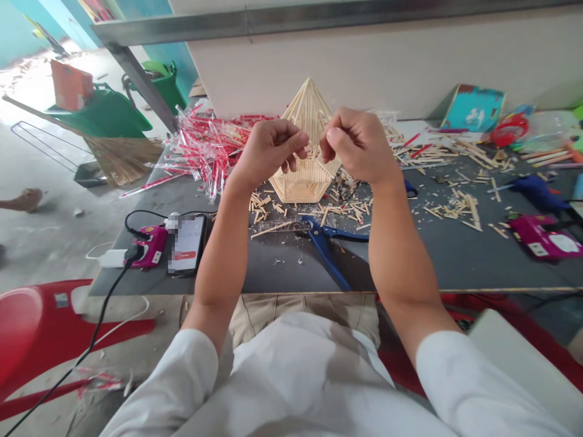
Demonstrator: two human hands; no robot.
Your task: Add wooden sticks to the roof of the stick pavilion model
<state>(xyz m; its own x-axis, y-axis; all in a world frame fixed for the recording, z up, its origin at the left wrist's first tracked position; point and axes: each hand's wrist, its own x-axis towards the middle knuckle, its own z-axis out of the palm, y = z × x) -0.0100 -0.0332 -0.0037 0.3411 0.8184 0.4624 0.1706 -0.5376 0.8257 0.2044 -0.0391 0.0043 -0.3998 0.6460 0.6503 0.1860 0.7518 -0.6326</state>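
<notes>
My left hand (277, 147) is raised with its thumb and fingertips pinched together. Opposite it, my right hand (357, 144) is curled, thumb pressed against the forefinger. Whatever is between the fingers of either hand is too small or hidden to make out. Just behind both hands stands a small model of pale wooden sticks (308, 103) with a pointed roof and an angular base; the hands cover part of its middle. On the table nearer me lies a blue-handled cutting tool (324, 252), its handles spread. Short cut stick pieces (350, 211) are scattered around the model's base.
Red-and-clear plastic wrappers (204, 149) are heaped at the left. A phone (186, 243) and a purple power socket (152, 246) lie at the left front. At the right are a blue glue gun (540, 193), another purple socket (542, 237) and loose sticks (460, 209). A metal rail (319, 21) crosses the back.
</notes>
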